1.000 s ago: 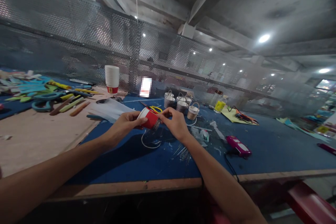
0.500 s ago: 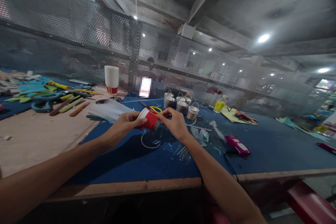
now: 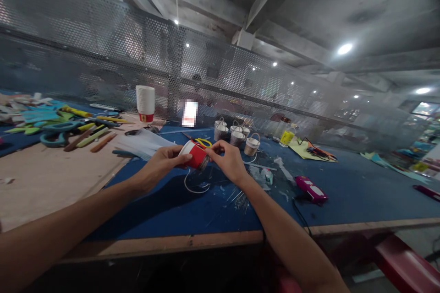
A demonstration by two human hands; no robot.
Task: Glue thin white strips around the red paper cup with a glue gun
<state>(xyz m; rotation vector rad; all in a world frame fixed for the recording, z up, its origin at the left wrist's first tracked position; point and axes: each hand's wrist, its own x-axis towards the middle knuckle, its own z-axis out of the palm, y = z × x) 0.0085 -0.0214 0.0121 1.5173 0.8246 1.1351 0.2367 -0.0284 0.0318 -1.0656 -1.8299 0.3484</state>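
Observation:
A red and white paper cup is tilted above the blue table mat, with greyish strands around its right end. My left hand grips the cup's white left end between thumb and fingers. At the right end my right hand is closed in a pinch; whether its fingertips hold the cup's edge or a strand is too small to tell. Just behind the cup lie scissors with yellow handles. A loop of white cord rests on the mat below. Thin wires are scattered to the right.
Small basket-like cups with handles stand behind my hands. On the left are a stack of paper cups, teal scissors and several tools. A magenta device with a cable lies right. A mesh screen borders the table's back.

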